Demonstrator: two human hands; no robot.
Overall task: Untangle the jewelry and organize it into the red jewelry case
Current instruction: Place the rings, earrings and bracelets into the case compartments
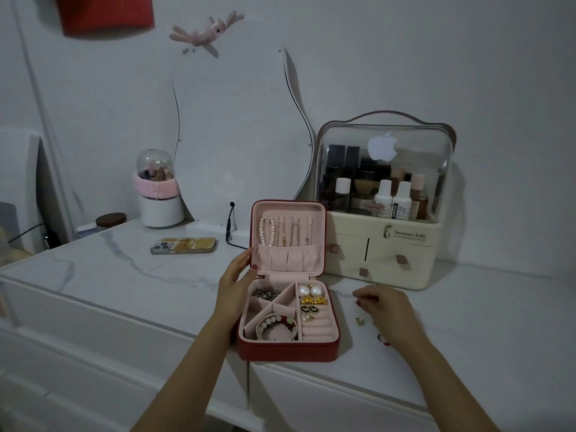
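A red square jewelry case [288, 349] with a pale pink lining is sitting open near the front edge of the white marble-patterned bench [124, 269], its lid [288, 236] standing upright. The left hand [235, 282] is resting against the case's left side, the thumb touching the lid's left edge and the fingers lying fairly straight along the base; its grip is wide and is not curling round anything.

Inside the lid a white pearl strand [267, 231] and several thin chains [293, 233] are hanging above a gathered pink pocket. In the base, a dark metallic tangle of jewelry [266, 294] is lying in the rear left compartment, a beaded bracelet [276, 326] is curling in the front left compartment, and two large pearl earrings [310, 290] are sitting above gold pieces [314, 300] and black-and-gold studs [309, 309] at the right.

The right hand [385, 307] is hovering low over the bench just right of the case, fingers curled inward with the fingertips close together; whether that narrow grip is pinching anything cannot be told. Beside it on the bench are lying a small gold piece [360, 321] and a small ring with red on it [382, 339].

Farther back, a phone in a yellow patterned cover [184, 245] is lying flat, a cream cosmetics organizer with a clear domed lid [385, 207] is standing behind the case to the right, and a wavy-edged mirror [240, 135] is leaning against the wall.
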